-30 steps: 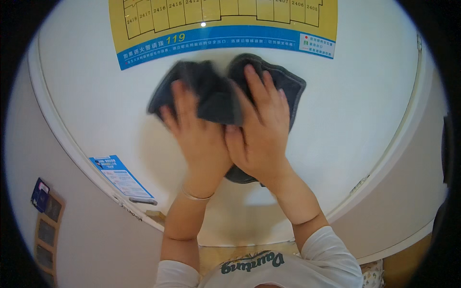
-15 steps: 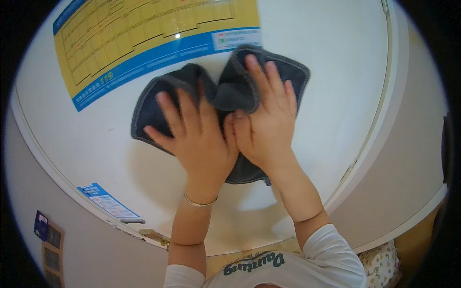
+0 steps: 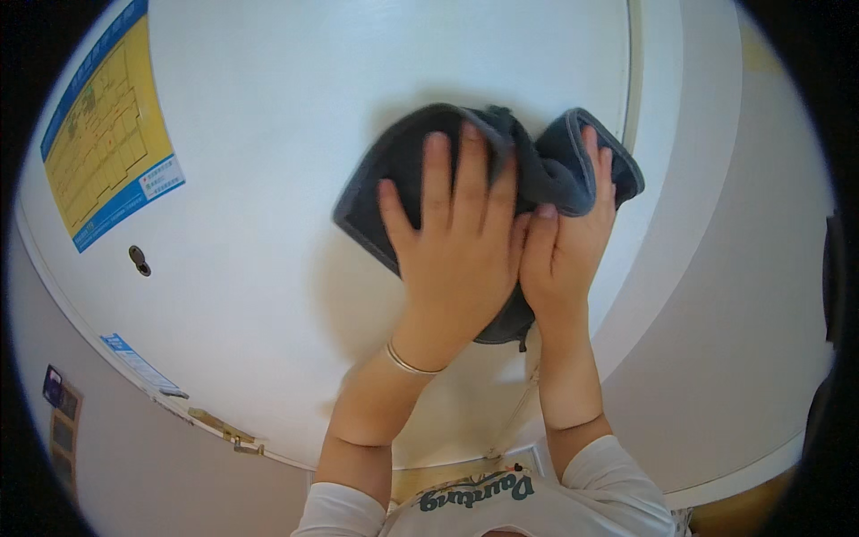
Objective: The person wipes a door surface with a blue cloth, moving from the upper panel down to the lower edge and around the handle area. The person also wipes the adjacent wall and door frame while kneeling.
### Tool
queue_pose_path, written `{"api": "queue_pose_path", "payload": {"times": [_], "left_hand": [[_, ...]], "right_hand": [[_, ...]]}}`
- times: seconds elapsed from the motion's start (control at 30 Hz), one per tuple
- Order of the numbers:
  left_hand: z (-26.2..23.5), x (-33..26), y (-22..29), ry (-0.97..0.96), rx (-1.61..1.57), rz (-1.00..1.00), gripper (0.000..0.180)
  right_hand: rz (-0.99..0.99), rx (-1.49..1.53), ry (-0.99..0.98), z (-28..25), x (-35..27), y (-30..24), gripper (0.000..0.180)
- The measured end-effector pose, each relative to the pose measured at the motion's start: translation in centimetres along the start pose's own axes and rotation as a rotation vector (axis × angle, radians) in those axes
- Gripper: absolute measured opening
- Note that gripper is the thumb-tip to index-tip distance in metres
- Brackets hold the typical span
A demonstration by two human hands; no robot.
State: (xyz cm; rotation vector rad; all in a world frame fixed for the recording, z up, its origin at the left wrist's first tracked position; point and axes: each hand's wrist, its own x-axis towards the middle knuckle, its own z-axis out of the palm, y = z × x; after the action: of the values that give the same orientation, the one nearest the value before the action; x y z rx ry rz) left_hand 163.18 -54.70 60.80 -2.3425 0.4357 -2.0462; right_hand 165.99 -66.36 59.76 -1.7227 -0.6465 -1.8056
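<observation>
A dark grey cloth [image 3: 404, 170] is pressed flat against a white door [image 3: 268, 134]. My left hand [image 3: 456, 242] lies spread on the cloth's middle, fingers pointing up. My right hand [image 3: 568, 246] sits beside it, touching it, with its fingers over the cloth's bunched right part near the door's right edge. A thin bracelet circles my left wrist. The cloth's lower part is hidden behind both hands.
A yellow and blue poster [image 3: 107, 152] hangs on the door at the left, with a small dark peephole [image 3: 140, 259] below it and a blue and white sticker [image 3: 134, 362] lower down. A brass hinge [image 3: 228, 431] shows at the door's edge. A pale wall [image 3: 734, 295] flanks the door at the right.
Both hands and the cloth have slid rightward across the door toward its right edge. The poster has shifted to the far left of the view.
</observation>
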Motion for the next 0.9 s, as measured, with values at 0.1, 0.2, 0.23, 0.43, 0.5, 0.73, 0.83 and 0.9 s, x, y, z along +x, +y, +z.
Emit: {"api": "queue_pose_path", "payload": {"times": [0.1,0.2,0.23,0.43,0.5,0.73,0.83,0.9], "left_hand": [[0.5,-0.4,1.1,-0.040,-0.007,0.030,0.048],[-0.3,-2.4,0.5,-0.116,-0.005,-0.099,0.049],[-0.6,-3.8,-0.2,-0.141,0.014,-0.145,0.053],[-0.7,-10.7,-1.9,-0.053,0.141,-0.226,0.063],[-0.7,-8.4,-1.1,-0.056,0.101,-0.258,0.065],[-0.7,-1.6,-0.7,-0.106,0.079,-0.121,0.066],[-0.1,-5.4,0.2,-0.174,0.033,-0.074,0.061],[0.1,-9.4,1.3,-0.222,-0.025,-0.066,0.058]], "right_hand": [[0.042,0.004,-0.006,-0.8,-0.1,0.0,0.035],[0.059,-0.083,-0.108,-1.2,-1.2,-0.8,0.039],[0.072,-0.078,-0.159,-1.0,-1.9,-1.6,0.039],[-0.053,-0.212,-0.211,0.8,-6.1,-4.2,0.038],[0.008,-0.181,-0.229,0.2,-4.3,-3.2,0.040],[-0.035,-0.201,-0.003,0.3,1.2,0.5,0.056],[0.057,-0.210,-0.063,0.0,-2.9,0.3,0.055],[0.133,-0.226,-0.093,-0.8,-6.9,-0.3,0.054]]}}
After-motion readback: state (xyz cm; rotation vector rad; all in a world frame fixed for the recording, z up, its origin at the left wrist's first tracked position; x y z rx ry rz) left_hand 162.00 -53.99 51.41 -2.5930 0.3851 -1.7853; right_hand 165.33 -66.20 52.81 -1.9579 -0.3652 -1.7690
